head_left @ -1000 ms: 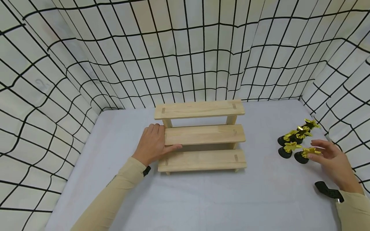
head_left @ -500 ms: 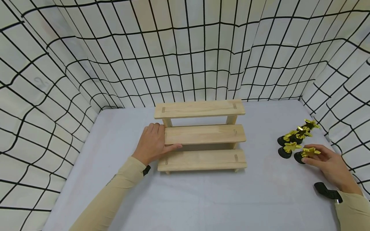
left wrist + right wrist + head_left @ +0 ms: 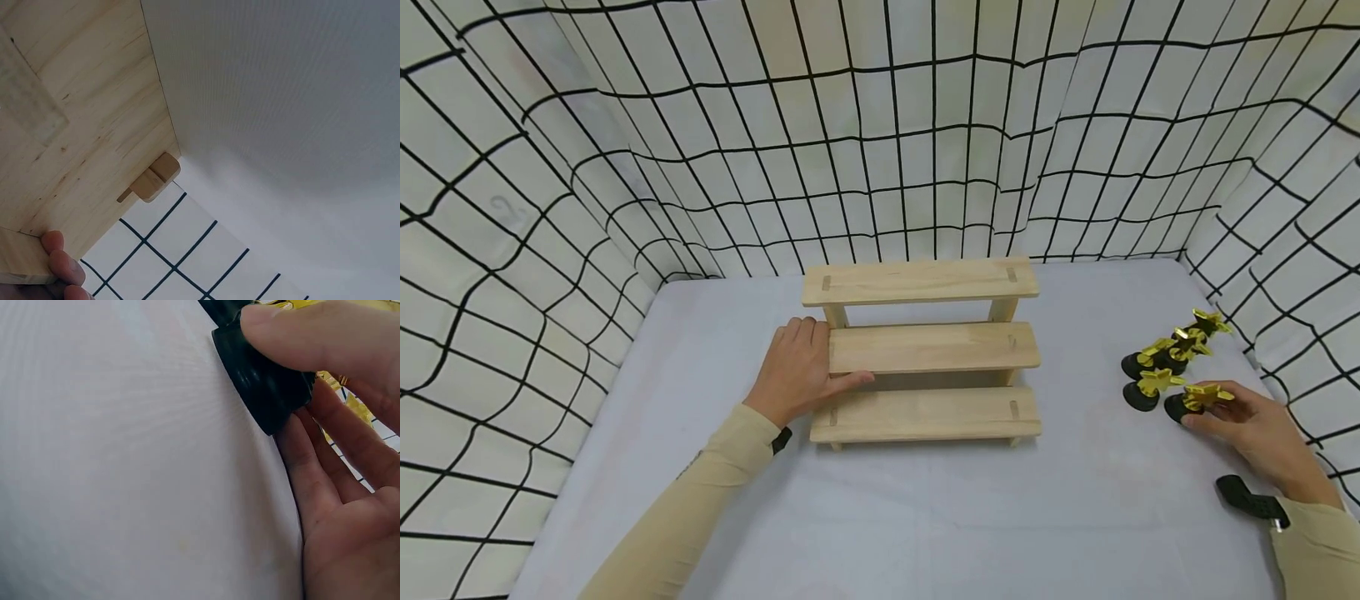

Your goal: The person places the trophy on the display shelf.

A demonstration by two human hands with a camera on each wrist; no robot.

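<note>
A pale wooden three-tier step shelf point(image 3: 934, 348) stands upright, the left hand point(image 3: 796, 372) gripping its middle board's left end. Well to its right, a shiny gold star trophy with a round black base point(image 3: 1204, 395) is pinched by the right hand point(image 3: 1262, 427), near four similar gold-and-black trophies point(image 3: 1157, 382).

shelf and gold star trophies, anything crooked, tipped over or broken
Nothing stands out: the shelf stands upright with no visible break, and none of the trophies lies toppled, including the one the right hand grips.
</note>
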